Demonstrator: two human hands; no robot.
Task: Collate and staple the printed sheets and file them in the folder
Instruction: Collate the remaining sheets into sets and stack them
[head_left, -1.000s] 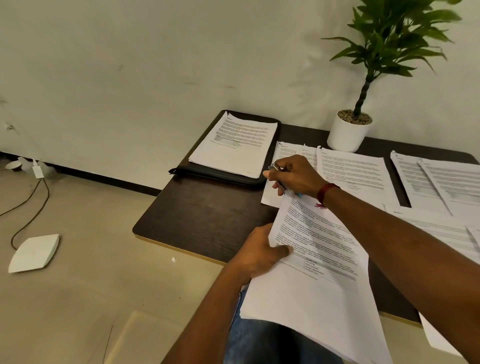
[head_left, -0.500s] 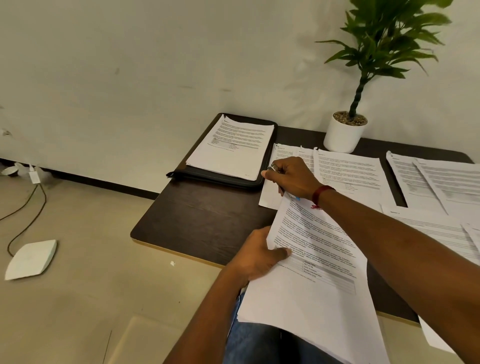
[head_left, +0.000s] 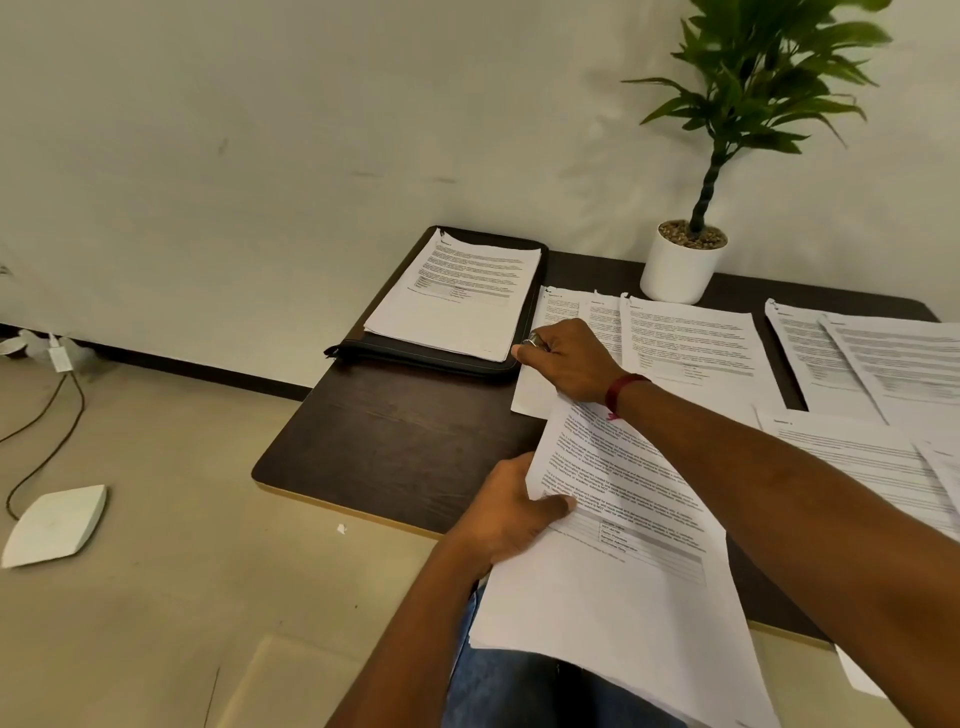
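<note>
The left hand (head_left: 511, 512) grips a sheaf of printed sheets (head_left: 623, 561) at the dark table's (head_left: 395, 447) near edge. Right hand (head_left: 569, 358) clenched beside the black folder (head_left: 530, 332), against the pale wall (head_left: 311, 130).

We see the folder (head_left: 441, 358) at ten o'clock on the table (head_left: 395, 441), sheets (head_left: 457, 301) stacked on it; the potted plant (head_left: 680, 265) at one o'clock behind paper rows (head_left: 691, 343) spreading toward three.
</note>
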